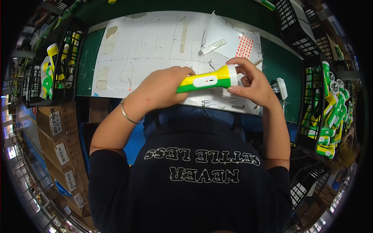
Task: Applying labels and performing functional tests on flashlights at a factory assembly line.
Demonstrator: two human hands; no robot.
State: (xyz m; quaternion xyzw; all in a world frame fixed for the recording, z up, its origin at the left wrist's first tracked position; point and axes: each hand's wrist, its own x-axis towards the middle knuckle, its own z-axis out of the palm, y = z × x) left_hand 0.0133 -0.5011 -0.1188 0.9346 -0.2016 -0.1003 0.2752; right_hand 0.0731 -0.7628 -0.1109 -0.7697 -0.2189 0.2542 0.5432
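A yellow and green flashlight [221, 79] lies sideways between my hands above the near part of the white work sheet [151, 46]. Its white oval switch panel faces up, and its wide head with a white rim points right. My left hand [165, 85] wraps round the handle's rear end, hiding it. At the head, my right hand [252, 82] curls its fingers and thumb about the white rim. Below the flashlight, a white cable [221, 103] rests along the sheet's near edge.
A clear plastic bag [219, 33] and a sheet of red-marked stickers [244, 47] lie at the far right. Black crates of flashlights flank the table, one left [64, 97] and one right [311, 105]. A white round part [281, 88] sits near my right wrist. Cardboard boxes [58, 143] stand lower left.
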